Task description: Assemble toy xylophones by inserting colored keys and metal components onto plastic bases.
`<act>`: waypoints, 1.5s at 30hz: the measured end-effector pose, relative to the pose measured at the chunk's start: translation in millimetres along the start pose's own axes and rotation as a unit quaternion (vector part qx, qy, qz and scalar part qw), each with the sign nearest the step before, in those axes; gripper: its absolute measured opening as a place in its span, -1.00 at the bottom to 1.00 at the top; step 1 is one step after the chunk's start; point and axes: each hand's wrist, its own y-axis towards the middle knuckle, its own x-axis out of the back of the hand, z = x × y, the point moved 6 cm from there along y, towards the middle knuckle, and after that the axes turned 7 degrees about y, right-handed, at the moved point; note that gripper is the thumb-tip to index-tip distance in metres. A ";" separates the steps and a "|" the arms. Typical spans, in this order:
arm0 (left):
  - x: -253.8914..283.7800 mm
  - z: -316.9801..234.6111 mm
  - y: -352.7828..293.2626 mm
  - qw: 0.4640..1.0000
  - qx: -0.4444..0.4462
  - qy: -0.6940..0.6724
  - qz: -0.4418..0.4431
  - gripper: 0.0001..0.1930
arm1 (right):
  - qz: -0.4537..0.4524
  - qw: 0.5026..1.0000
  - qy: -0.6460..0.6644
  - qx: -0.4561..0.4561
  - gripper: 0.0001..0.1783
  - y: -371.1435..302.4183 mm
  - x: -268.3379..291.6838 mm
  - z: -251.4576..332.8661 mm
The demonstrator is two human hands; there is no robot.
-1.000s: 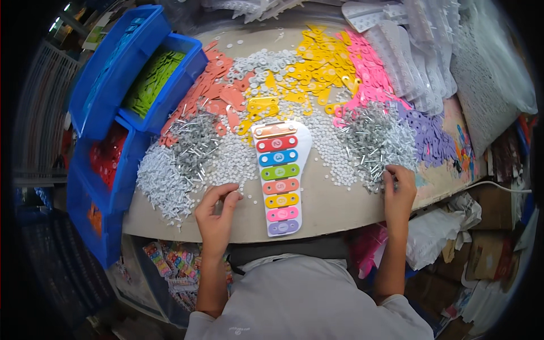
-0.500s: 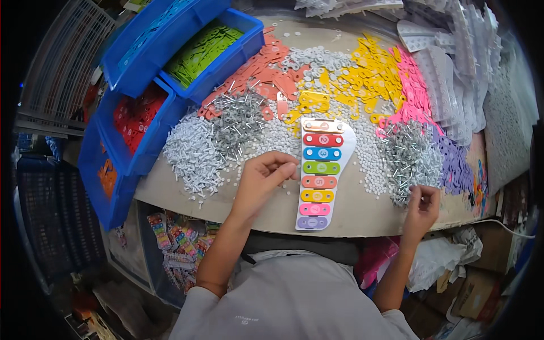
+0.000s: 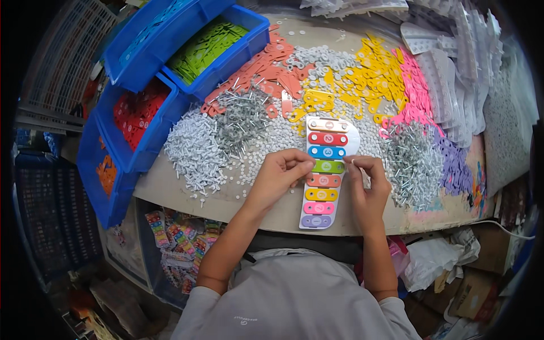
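Observation:
A toy xylophone point(image 3: 323, 180) lies upright before me on the table, a white tapered base with coloured bars across it. The upper bars, such as the red bar point(image 3: 327, 139) and blue bar point(image 3: 327, 152), have white heads at both ends. Lower bars, such as the yellow one point(image 3: 321, 195), show dark holes there. My left hand point(image 3: 283, 177) is closed in a pinch at the left end of the green bar point(image 3: 328, 166). My right hand point(image 3: 368, 190) pinches at its right end, with a small whitish bit at the fingertips. What either holds is too small to name.
Blue bins point(image 3: 221, 54) of coloured bars stand at the left. Piles of white pins point(image 3: 195, 150), metal screws point(image 3: 416, 164), small white rings point(image 3: 323, 59), and coral, yellow, pink and purple bars point(image 3: 453, 167) surround the xylophone. White plastic bases point(image 3: 447, 85) are stacked at far right.
My right hand has come left from the screw pile to the xylophone's right edge. My left hand has shifted right, onto the green bar's left end.

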 end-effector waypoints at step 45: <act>-3.1 11.6 33.9 0.985 -0.033 0.164 0.046 -0.78 | 0.103 0.939 0.128 -0.301 -0.77 -4.1 -19.3 -52.5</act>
